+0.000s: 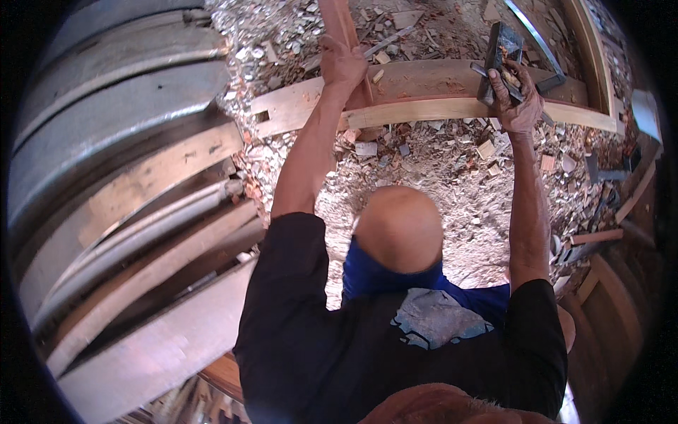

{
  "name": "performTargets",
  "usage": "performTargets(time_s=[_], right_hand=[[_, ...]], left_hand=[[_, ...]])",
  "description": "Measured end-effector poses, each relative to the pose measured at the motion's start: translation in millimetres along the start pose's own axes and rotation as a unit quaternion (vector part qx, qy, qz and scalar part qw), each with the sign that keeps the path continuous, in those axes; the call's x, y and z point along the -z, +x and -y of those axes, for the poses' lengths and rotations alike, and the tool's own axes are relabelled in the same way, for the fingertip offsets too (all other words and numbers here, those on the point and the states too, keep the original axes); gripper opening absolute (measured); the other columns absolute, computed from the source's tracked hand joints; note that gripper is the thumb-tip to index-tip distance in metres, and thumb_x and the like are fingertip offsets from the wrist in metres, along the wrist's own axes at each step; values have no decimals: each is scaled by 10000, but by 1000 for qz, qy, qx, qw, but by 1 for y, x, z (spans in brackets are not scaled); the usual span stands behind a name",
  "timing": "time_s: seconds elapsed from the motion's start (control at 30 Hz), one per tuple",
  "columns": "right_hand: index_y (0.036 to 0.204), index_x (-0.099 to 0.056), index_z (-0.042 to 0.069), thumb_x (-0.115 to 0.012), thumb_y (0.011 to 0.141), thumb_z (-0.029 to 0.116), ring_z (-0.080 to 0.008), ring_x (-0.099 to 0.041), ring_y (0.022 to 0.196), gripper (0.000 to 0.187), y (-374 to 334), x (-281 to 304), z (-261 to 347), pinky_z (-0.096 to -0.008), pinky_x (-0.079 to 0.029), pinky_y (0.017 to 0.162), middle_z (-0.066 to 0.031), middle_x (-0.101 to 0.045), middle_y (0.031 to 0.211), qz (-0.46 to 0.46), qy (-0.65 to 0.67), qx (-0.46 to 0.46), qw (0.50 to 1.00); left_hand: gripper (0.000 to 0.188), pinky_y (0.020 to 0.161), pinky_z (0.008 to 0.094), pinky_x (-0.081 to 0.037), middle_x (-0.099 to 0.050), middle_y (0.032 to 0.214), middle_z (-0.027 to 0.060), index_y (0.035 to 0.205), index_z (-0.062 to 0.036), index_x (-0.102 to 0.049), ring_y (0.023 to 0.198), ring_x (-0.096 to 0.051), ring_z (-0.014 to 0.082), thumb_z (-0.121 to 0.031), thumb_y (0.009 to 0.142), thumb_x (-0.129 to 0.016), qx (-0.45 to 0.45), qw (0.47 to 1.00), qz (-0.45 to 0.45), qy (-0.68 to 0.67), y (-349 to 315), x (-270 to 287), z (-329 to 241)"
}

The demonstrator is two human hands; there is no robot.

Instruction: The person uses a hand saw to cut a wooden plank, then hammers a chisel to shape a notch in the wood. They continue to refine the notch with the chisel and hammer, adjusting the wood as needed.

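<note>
My left hand (344,67) is closed round an upright reddish wooden bar (339,18), whose lower end meets a pale wooden rail (424,111). The rail runs crosswise and has a square mortise near its left end. At the right, my right hand (519,102) grips a dark hand plane (500,46) with shavings caught in its top. The plane lies over the rail; its underside is hidden. Just beyond it, a try square (534,37) with a long shiny blade and dark stock lies at a slant on the frame.
Another frame member (597,53) stands at the far right, joined to the rail's right end. Wood chips (424,162) cover the ground. Several long planks (141,184) are stacked at the left. Offcuts (597,237) and a wooden frame piece (614,297) lie at the right. My bent knee (401,227) is between my arms.
</note>
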State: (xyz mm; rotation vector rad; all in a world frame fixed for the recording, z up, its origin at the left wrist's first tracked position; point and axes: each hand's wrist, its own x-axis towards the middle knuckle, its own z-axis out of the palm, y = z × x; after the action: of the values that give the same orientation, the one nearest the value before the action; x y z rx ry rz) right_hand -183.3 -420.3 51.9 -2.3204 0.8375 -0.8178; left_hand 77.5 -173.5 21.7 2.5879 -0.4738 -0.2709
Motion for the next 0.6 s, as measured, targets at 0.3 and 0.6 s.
performTargets(time_s=[0.3,0.6], right_hand=[[1273,-629,-11,-719,1000,436,-174,-650,981,531,-37,36,30,-333,-519,899,-65,-713,1119,-109,315,-255,908],[1407,-589,70,-514,1093,500,-142,-595,1190,538,-232,115,51,-319,-471,1035,-36,-654,1306,-257,521,-423,696]], left_hand=[[778,1085,510,-473,-559,1366,367,1452,79,-355,1258,-591,494,-358,895,-678,-4,997,41,-61,17,-31,44],[996,1052,525,-518,-504,1342,489,1499,243,-125,1206,-611,547,-334,899,-671,14,994,100,32,8,-8,22]])
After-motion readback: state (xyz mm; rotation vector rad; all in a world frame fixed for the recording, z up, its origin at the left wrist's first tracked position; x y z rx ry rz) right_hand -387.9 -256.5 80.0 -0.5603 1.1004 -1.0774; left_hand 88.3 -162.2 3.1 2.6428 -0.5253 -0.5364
